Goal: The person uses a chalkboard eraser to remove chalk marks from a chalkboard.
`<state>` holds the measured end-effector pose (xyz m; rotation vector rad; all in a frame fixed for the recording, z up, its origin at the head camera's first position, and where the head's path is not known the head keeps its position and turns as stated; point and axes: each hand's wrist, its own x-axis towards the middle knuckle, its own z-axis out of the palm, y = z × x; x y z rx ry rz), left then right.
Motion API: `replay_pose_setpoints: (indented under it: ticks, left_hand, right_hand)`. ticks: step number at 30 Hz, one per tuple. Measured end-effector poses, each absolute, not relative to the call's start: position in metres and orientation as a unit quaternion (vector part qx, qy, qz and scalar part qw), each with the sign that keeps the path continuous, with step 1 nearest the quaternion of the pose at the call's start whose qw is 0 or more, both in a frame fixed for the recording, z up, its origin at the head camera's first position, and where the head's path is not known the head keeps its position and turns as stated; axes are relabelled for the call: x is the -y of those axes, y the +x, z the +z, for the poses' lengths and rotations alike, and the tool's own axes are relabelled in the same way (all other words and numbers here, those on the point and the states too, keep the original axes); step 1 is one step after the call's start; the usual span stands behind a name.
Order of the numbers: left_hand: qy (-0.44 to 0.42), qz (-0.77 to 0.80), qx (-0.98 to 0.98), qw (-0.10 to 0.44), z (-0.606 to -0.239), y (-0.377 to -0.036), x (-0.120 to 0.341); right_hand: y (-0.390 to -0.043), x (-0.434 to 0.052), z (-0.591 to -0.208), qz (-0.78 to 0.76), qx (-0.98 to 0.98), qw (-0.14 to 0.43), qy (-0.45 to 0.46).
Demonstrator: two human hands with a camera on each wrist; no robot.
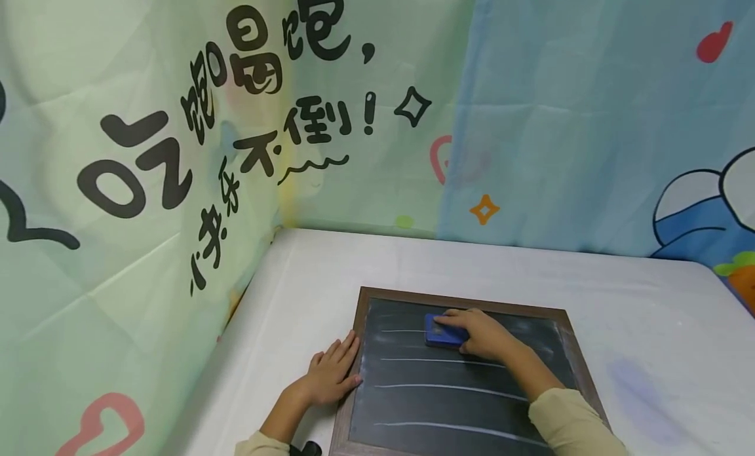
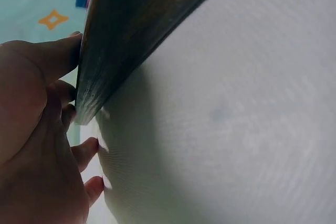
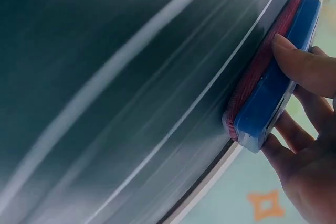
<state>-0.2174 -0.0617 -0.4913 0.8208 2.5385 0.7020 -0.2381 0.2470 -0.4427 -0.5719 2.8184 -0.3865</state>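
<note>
A framed blackboard (image 1: 407,403) lies on the white table, with several white chalk lines running across it. My right hand (image 1: 485,335) grips a blue blackboard eraser (image 1: 439,336) near the board's top, over the uppermost chalk line. In the right wrist view the eraser's red felt (image 3: 257,72) faces the board, thumb on the near side and fingers behind. My left hand (image 1: 331,376) rests at the left side of the brown wooden frame (image 1: 357,325), fingers spread. From the left wrist, the thumb (image 2: 58,59) meets the frame's edge while some fingertips reach the white cloth.
White cloth (image 1: 318,266) covers the table around the board. Printed fabric curtains (image 1: 377,181) stand along the back and left. A black object (image 1: 309,449) shows at the bottom edge by the left sleeve. A faint purple stain (image 1: 643,397) marks the cloth at right.
</note>
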Motion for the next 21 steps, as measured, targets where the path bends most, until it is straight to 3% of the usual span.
replay_pose_setpoints:
  ticks: [21]
  left_hand:
    - [0.29,0.24,-0.906,0.194,-0.493,-0.216,0.058]
  right_hand:
    - [-0.257,-0.155,-0.446,-0.125,-0.959,0.135,-0.216]
